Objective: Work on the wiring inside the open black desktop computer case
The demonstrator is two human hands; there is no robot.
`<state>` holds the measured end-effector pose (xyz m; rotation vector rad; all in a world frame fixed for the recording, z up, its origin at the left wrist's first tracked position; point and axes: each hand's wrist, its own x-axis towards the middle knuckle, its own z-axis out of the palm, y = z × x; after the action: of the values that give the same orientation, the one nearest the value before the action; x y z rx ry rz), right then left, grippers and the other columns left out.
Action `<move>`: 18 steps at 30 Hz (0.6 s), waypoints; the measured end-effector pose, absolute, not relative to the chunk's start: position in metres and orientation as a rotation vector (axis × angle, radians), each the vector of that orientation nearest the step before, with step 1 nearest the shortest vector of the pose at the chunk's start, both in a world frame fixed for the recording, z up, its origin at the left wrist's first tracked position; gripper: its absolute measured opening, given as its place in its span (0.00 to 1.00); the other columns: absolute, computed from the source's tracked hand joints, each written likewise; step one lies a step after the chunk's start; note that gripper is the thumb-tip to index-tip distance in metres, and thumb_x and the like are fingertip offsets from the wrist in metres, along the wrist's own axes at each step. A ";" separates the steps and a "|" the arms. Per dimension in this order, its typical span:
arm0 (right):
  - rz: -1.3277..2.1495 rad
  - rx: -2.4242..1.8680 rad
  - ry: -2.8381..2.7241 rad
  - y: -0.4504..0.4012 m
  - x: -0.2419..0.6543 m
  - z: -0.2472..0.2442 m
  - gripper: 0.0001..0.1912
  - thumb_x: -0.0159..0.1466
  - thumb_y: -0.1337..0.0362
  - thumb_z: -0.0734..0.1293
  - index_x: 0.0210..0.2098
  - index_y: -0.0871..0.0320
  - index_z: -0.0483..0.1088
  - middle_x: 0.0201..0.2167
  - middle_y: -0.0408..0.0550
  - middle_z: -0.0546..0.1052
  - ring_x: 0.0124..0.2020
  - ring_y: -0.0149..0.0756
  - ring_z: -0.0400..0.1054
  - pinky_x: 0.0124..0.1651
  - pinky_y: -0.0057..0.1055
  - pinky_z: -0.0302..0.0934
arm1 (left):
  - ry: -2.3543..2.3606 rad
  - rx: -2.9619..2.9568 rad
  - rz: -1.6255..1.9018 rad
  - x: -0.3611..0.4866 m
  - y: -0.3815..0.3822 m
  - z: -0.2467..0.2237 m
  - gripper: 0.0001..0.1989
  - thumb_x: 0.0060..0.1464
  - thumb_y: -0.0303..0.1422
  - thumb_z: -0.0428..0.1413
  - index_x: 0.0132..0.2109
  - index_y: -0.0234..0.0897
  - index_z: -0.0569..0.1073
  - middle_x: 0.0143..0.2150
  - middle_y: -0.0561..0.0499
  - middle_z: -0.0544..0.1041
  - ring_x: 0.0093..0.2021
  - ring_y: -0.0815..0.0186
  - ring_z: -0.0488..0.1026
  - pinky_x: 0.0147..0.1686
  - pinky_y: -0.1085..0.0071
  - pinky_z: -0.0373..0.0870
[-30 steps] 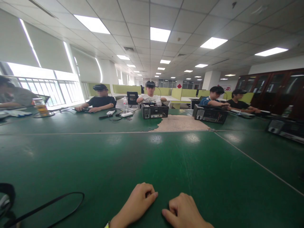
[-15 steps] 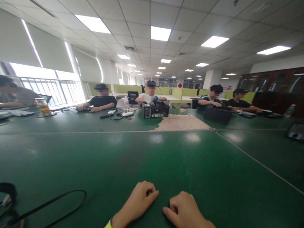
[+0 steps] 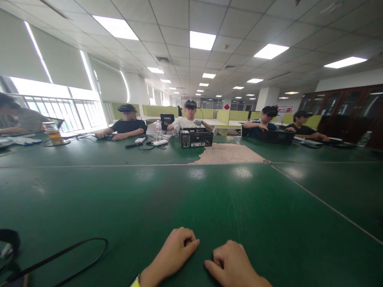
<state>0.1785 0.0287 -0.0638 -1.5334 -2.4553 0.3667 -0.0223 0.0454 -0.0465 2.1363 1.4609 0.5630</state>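
My left hand (image 3: 178, 250) rests on the green tabletop (image 3: 191, 203) near its front edge, fingers curled in and thumb pointing right. A yellow-green band shows at that wrist. Just to the right lies my right hand (image 3: 231, 261), likewise curled into a loose fist with the thumb toward the left. A narrow gap parts the two hands. Nothing shows in either one. Off to the left of my hands, a black cable or strap (image 3: 89, 241) makes a loop on the table, close to a dark object at the left edge that I cannot make out.
Across the table a person works at an opened computer case (image 3: 196, 138). Another dark case (image 3: 275, 136) stands before a person farther right. A glass jar (image 3: 54, 133), a plastic bottle (image 3: 158, 129) and a white adapter (image 3: 160, 142) are along the far left side. Several people sit around.
My hands have stayed still. Opposite, the person's gloved hand has risen above the computer case. The dark case at the right has shifted and tilted slightly.
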 end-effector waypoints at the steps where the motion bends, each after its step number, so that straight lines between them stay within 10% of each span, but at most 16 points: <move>1: 0.359 -1.532 -2.455 0.029 0.178 -0.064 0.18 0.59 0.53 0.62 0.18 0.56 0.70 0.20 0.39 0.76 0.23 0.29 0.65 0.28 0.30 0.43 | 1.462 2.134 0.564 -0.022 0.045 -0.046 0.14 0.57 0.38 0.49 0.28 0.36 0.72 0.27 0.53 0.73 0.32 0.67 0.67 0.33 0.72 0.57; 18: 0.380 -1.544 -2.446 0.028 0.178 -0.062 0.18 0.59 0.53 0.62 0.18 0.55 0.71 0.20 0.40 0.76 0.23 0.30 0.65 0.28 0.30 0.42 | 1.449 2.152 0.592 -0.022 0.047 -0.050 0.14 0.57 0.37 0.49 0.27 0.37 0.72 0.27 0.53 0.74 0.31 0.67 0.67 0.33 0.72 0.57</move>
<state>0.1782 0.0276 -0.0625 -1.5445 -2.4465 0.3803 -0.0222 0.0469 -0.0498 2.1518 1.4489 0.5915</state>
